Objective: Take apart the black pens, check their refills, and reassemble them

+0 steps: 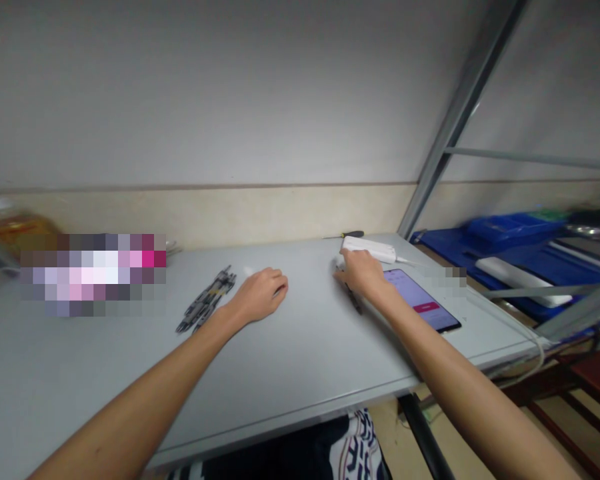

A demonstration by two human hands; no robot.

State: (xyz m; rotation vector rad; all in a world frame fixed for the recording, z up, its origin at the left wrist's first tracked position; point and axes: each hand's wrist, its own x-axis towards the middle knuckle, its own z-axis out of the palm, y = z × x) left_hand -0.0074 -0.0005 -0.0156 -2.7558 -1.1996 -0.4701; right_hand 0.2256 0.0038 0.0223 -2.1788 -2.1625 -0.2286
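phone [423, 300] lit | screwdriver [344, 235] by wall | blue bins [510, 230] right

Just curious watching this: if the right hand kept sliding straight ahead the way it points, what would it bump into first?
Probably the white device: the right hand is already at its near edge, though contact is unclear.

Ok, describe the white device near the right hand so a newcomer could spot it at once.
Start at the grey table and go to its far right corner, by the slanted metal post. The white device lies there, just beyond the right hand. It is long, white and tapers to a thin tip, unlike the flat lit phone and the dark screwdriver.
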